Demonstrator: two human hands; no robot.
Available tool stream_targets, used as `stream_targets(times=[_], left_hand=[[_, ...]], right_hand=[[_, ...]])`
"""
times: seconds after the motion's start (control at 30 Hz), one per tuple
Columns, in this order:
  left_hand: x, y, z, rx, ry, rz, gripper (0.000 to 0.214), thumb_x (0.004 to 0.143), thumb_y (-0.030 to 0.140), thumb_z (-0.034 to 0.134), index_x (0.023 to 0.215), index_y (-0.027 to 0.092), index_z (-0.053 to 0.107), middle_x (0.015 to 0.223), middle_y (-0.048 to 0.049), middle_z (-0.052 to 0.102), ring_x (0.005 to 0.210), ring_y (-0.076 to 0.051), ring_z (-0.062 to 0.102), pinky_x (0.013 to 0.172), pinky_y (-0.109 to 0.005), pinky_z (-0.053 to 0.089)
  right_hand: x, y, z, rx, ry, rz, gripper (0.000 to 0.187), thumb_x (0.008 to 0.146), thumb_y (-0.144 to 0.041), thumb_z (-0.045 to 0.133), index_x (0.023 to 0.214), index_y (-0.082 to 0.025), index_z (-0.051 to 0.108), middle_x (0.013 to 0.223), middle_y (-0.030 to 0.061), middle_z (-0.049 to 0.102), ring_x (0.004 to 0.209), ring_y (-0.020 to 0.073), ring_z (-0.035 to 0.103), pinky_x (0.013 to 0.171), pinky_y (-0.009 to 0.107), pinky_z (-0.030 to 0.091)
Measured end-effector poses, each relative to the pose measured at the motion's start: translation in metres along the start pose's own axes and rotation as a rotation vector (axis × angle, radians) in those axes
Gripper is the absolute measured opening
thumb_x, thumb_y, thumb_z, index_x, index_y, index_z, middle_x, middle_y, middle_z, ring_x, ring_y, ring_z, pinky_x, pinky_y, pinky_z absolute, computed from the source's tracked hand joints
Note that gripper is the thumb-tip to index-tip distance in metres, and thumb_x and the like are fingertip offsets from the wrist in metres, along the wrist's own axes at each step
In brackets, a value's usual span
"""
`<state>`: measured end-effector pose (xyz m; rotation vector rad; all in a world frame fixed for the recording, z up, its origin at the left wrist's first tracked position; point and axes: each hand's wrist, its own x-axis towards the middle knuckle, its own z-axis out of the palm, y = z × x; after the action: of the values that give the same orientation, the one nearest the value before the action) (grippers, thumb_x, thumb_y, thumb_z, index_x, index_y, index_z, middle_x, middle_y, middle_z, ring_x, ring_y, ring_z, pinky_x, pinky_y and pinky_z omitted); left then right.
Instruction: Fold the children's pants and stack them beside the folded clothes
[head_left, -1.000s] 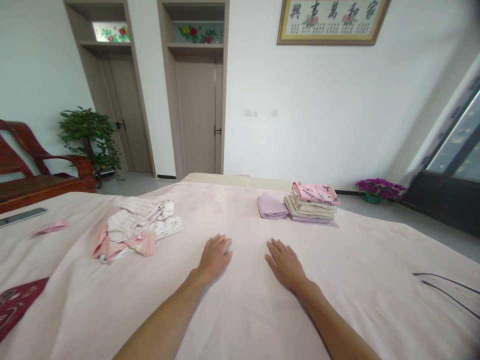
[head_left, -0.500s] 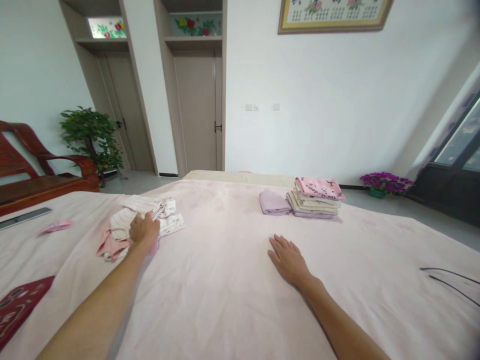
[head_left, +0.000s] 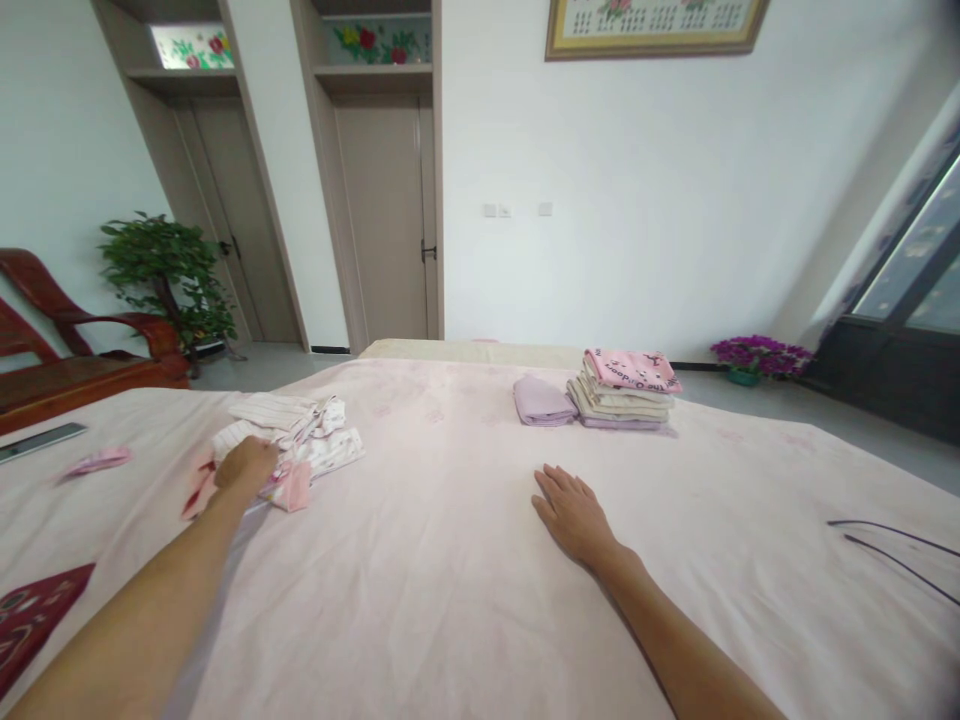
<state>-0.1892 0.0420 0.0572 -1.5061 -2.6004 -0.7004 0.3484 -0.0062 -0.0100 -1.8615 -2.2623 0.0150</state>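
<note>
On the left side of the pale pink bedsheet lies a loose heap of small clothes, white with stripes and small prints. My left hand is on the heap's near side, its fingers curled down into the cloth and partly hidden. Pink fabric shows on both sides of that hand. Palm down, my right hand rests flat on the sheet with fingers stretched out and nothing in it. Beyond it stand a neat stack of folded clothes, pink on top, and a folded lilac cloth.
At the left are a small pink item, a phone-like flat object and a dark red printed thing. Thin black glasses arms lie at the right edge. A wooden bench and potted plant stand behind.
My left hand has shifted left and nearer to me over the heap, and pink fabric now shows to its right. My right hand stays in place. The view has turned slightly right.
</note>
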Motion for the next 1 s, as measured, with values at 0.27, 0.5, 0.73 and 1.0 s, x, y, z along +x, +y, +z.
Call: stream_targets(times=[0.27, 0.5, 0.73, 1.0], left_hand=[[-0.082, 0.126, -0.02, -0.626, -0.052, 0.383, 0.03, 0.087, 0.045, 0.05, 0.094, 0.018, 0.061, 0.076, 0.0001, 0.063, 0.07, -0.015, 0.058, 0.064, -0.023, 0.043], [-0.191, 0.186, -0.016, -0.773, -0.668, 0.804, 0.025, 0.092, 0.042, 0.05, 0.087, 0.019, 0.06, 0.08, 0.0001, 0.066, 0.072, -0.013, 0.06, 0.069, -0.024, 0.047], [-0.146, 0.138, 0.047, -0.196, 0.0, 0.701, 0.028, 0.091, 0.024, 0.046, 0.112, 0.019, 0.063, 0.115, -0.0087, 0.065, 0.112, -0.024, 0.057, 0.101, -0.037, 0.039], [-0.122, 0.108, 0.073, 0.082, -0.062, 0.555, 0.029, 0.092, 0.032, 0.05, 0.113, 0.019, 0.065, 0.113, -0.01, 0.065, 0.106, -0.026, 0.057, 0.093, -0.035, 0.041]], right_hand=[[0.001, 0.0, 0.001, 0.005, 0.009, 0.002, 0.055, 0.098, -0.043, 0.036, 0.146, -0.019, 0.047, 0.156, 0.009, 0.039, 0.145, 0.0257, 0.031, 0.118, 0.045, 0.018], [-0.001, 0.01, -0.003, 0.164, 0.074, -0.051, 0.049, 0.099, -0.037, 0.03, 0.13, -0.019, 0.063, 0.143, 0.0086, 0.055, 0.136, 0.0216, 0.046, 0.116, 0.04, 0.028], [-0.007, 0.003, -0.012, 0.293, 0.099, -0.215, 0.049, 0.1, -0.043, 0.032, 0.123, -0.021, 0.068, 0.131, 0.0066, 0.066, 0.126, 0.0214, 0.056, 0.111, 0.037, 0.037], [-0.019, -0.013, -0.021, 0.307, 0.033, -0.363, 0.053, 0.099, -0.047, 0.038, 0.143, -0.022, 0.051, 0.138, 0.0084, 0.06, 0.127, 0.0251, 0.053, 0.112, 0.043, 0.035]])
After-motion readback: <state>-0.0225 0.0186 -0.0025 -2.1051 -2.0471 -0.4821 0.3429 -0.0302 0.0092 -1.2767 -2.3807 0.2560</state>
